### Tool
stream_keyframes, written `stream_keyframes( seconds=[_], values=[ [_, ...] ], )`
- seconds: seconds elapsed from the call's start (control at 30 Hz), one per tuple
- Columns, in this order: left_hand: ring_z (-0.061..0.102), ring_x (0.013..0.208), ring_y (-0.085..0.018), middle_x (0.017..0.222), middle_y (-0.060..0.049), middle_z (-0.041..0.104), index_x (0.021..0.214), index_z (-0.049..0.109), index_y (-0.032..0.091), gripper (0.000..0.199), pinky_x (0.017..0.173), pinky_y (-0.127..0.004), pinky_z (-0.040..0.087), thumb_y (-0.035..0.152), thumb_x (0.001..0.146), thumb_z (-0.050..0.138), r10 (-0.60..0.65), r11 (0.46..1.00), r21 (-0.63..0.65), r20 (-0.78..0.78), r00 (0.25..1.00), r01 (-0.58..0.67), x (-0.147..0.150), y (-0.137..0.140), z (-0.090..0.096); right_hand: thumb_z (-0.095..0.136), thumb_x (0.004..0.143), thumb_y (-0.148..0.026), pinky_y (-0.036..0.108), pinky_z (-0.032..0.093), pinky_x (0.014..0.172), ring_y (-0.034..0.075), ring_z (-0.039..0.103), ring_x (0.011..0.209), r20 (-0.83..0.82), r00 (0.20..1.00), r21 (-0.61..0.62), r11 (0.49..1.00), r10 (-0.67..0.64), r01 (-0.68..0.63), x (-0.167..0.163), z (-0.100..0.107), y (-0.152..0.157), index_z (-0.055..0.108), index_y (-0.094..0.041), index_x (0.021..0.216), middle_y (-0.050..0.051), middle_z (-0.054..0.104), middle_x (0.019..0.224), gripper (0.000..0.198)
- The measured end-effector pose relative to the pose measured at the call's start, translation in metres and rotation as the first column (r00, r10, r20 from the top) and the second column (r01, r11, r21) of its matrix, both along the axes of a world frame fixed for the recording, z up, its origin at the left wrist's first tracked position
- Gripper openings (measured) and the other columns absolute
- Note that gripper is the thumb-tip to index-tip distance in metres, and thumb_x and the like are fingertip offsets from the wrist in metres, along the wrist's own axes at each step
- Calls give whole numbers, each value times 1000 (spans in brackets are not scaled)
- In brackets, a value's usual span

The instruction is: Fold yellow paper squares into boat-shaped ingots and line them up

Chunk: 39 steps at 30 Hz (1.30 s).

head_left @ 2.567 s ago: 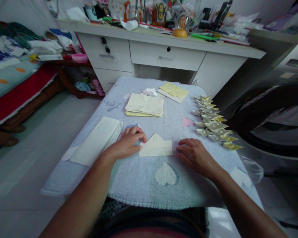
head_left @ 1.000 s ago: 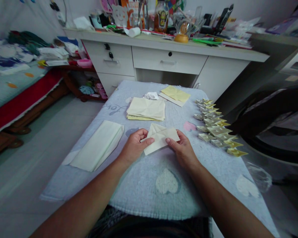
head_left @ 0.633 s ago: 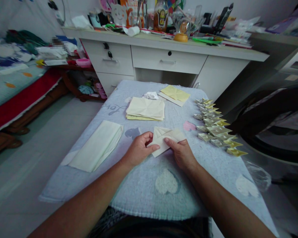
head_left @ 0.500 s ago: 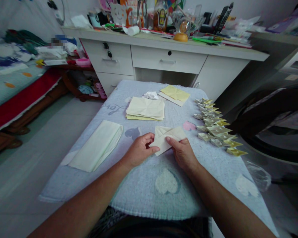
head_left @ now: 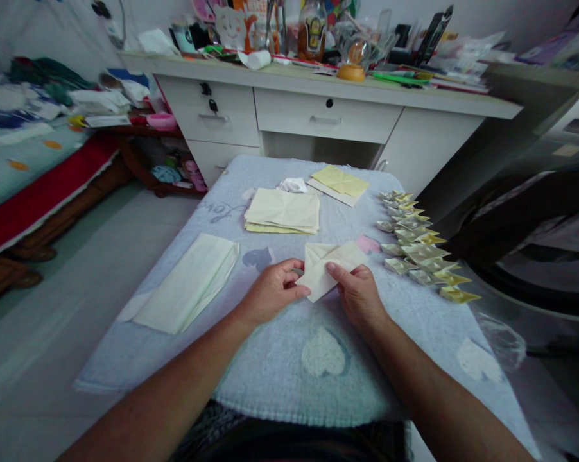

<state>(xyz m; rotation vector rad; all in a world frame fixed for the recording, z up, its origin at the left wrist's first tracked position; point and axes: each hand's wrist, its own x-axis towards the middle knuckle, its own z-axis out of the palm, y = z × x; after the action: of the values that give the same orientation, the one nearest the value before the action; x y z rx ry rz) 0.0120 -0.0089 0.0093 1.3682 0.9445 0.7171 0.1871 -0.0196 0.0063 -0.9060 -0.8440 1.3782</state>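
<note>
A cream sheet of paper [head_left: 318, 273], partly folded with creased flaps at its top, is held just above the cloth. My right hand [head_left: 359, 292] grips its right side, thumb pressed on the front and the other fingers behind. At the lower left corner, my left hand [head_left: 277, 285] has the paper between thumb and curled fingers; its fingertips are partly hidden. Beyond the hands lies a stack of cream and yellow sheets [head_left: 284, 208]. Left of them rests a long folded bundle of pale paper [head_left: 188, 282].
Rows of small folded paper pieces [head_left: 419, 247] stand along the right of the cloth-covered table [head_left: 270, 385]. Farther back are yellow and white sheets [head_left: 342, 183] and a crumpled white tissue [head_left: 293, 185]. A cluttered white desk [head_left: 328, 122] stands behind.
The folded paper and both hands have shifted slightly to the right. My left fingers sit a little nearer its left edge. The other papers stay where they were.
</note>
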Motion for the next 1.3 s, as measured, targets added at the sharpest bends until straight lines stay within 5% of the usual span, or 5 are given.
stream_keyframes(
  seconds=[0.27,0.6,0.9,1.13,1.3],
  values=[
    [56,76,-12,99,-4,64,106,57,17,40,63,-22,42,21,70,73,197,957,231,-83,977,-173,-2,-1,3,70,78,-35,30,49,68,18,64,74,331,934,115,988,-134,101,10,4,1,69,-18,87,3,71,83,19],
    [56,79,-15,88,-4,62,99,63,15,39,71,-27,43,42,73,74,-57,988,147,117,991,40,-1,-9,13,62,81,-21,34,41,73,21,52,85,712,372,688,698,-595,-199,8,16,-10,56,-20,85,6,57,87,8],
    [55,66,-12,82,-4,62,108,59,13,49,55,-22,42,51,78,68,-33,987,-140,298,954,78,-1,-6,4,62,81,-16,39,34,81,22,48,87,796,52,575,728,-603,-374,3,6,-11,56,-20,86,6,62,93,9],
    [60,67,-14,89,-6,68,109,57,14,42,56,-22,41,31,73,72,139,972,-216,234,962,-88,1,-2,3,50,66,0,45,35,93,27,46,106,864,94,490,781,-495,-388,5,2,-7,54,-20,105,10,56,115,44],
    [59,71,-13,87,-4,67,103,60,14,32,61,-22,40,31,77,66,161,977,-177,237,958,-121,-3,0,5,45,60,-3,49,32,104,27,41,126,842,423,451,866,-334,-215,24,3,1,45,-20,115,13,47,133,57]
  ],
)
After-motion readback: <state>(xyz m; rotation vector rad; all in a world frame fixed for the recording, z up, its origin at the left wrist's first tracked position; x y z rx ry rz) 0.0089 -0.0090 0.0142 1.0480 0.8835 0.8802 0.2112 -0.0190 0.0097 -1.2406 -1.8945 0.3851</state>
